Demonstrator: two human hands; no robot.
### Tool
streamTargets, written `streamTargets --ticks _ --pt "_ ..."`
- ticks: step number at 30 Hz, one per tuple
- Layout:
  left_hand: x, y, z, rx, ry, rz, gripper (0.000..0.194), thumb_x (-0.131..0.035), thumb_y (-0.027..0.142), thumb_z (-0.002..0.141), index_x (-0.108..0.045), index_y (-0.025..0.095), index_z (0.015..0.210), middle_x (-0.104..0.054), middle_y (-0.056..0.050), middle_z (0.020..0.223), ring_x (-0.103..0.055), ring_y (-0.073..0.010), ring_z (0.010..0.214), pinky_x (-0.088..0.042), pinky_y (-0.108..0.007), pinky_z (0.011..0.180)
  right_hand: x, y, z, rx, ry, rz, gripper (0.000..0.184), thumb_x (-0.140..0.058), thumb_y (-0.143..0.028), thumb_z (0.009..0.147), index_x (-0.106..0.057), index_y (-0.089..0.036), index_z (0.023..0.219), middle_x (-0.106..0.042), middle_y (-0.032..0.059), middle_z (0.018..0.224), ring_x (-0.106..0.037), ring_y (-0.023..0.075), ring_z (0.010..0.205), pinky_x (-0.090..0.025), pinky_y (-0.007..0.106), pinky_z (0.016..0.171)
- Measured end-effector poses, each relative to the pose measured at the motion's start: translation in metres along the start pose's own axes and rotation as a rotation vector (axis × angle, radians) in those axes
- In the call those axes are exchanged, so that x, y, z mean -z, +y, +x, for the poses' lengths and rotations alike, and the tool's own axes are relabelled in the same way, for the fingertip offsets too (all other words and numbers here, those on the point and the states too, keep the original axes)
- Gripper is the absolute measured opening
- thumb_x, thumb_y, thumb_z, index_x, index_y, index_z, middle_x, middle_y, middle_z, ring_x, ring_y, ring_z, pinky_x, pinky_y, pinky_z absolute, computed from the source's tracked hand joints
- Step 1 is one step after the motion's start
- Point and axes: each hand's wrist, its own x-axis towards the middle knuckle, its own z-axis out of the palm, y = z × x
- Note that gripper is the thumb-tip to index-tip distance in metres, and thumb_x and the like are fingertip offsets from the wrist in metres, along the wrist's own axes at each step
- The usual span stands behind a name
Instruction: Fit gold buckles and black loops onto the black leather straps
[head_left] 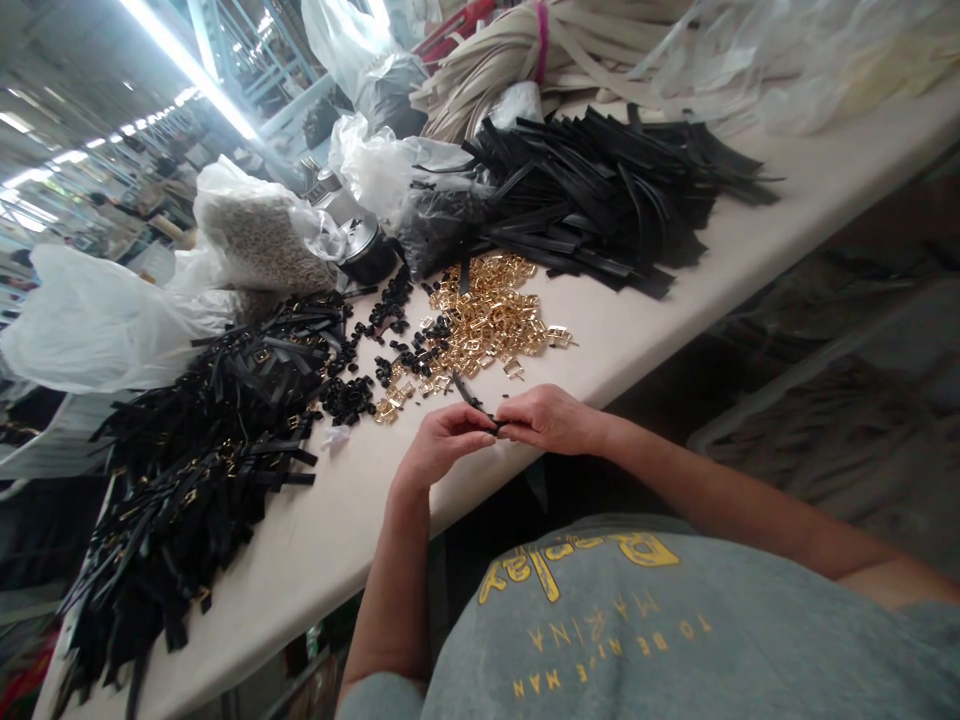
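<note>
Where my left hand [444,440] meets my right hand [553,418]: a narrow, flat black strap [470,393] is pinched by the thumb and fingers of both, near the front edge of the long cream-coloured table [349,535].
Strap: its free end points away from me; the gripped end is hidden by my fingers.
Gold pile: small, shiny, rectangular metal buckles [491,312] lie loose just beyond my hands.
Black clusters: small, dark, rounded pieces [349,400] lie left of the buckles and partly among them.
Right heap: long, flat black strips [615,195] lie overlapping behind the buckles.
Left heap: tangled black straps with gold fittings [232,420] spread along the table.
Back row: a translucent plastic bag of small pale pieces [259,240] stands left of a beige strap bundle with a pink tie [476,80].
</note>
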Motion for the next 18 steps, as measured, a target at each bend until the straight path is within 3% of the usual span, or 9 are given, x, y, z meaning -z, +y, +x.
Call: streamTargets --ticks 2,7,13,15,18 --pt "0.001 0.0 0.003 -0.001 0.004 0.025 0.023 -0.084 0.03 0.063 -0.074 0.016 0.078 -0.071 -0.005 0.074 -0.062 -0.0141 0.066 -0.051 -0.026 0.064 -0.001 0.001 0.0 -0.001 0.014 0.01 0.018 -0.054 -0.027 0.09 -0.064 -0.017 0.078 -0.063 0.0009 0.067 -0.051 0.0126 0.06 -0.03 0.025 0.059" --pt "-0.011 -0.007 0.007 -0.083 0.308 -0.038 0.026 -0.084 0.03 0.062 -0.07 0.018 0.08 -0.064 0.002 0.061 -0.054 -0.0085 0.05 -0.045 -0.02 0.049 0.0 0.003 0.003 -0.04 0.077 0.194 0.021 -0.054 -0.026 0.092 -0.061 -0.017 0.074 -0.064 -0.0007 0.065 -0.053 0.01 0.058 -0.032 0.022 0.059" --pt "-0.026 -0.021 0.005 -0.267 0.488 0.01 0.021 -0.082 0.029 0.067 -0.074 0.018 0.084 -0.067 -0.002 0.076 -0.06 -0.0117 0.064 -0.05 -0.024 0.061 -0.002 0.002 0.005 -0.117 0.121 0.286 0.02 -0.054 -0.024 0.091 -0.059 -0.016 0.074 -0.062 -0.0013 0.061 -0.055 0.0098 0.057 -0.036 0.021 0.059" --pt "-0.027 -0.024 0.004 -0.351 0.523 0.112 0.018 -0.078 0.028 0.072 -0.076 0.02 0.089 -0.068 -0.004 0.084 -0.062 -0.0136 0.073 -0.05 -0.025 0.065 -0.003 0.002 0.005 -0.121 0.126 0.303 0.02 -0.054 -0.025 0.091 -0.059 -0.016 0.074 -0.062 -0.0013 0.062 -0.056 0.0095 0.057 -0.037 0.021 0.059" --pt "-0.026 -0.028 0.004 -0.407 0.481 0.233 0.017 -0.074 0.026 0.078 -0.077 0.022 0.094 -0.068 -0.006 0.089 -0.062 -0.015 0.079 -0.051 -0.026 0.069 -0.004 0.003 0.005 -0.109 0.128 0.306 0.021 -0.053 -0.025 0.091 -0.059 -0.016 0.073 -0.062 -0.0011 0.063 -0.056 0.0092 0.056 -0.037 0.02 0.059"
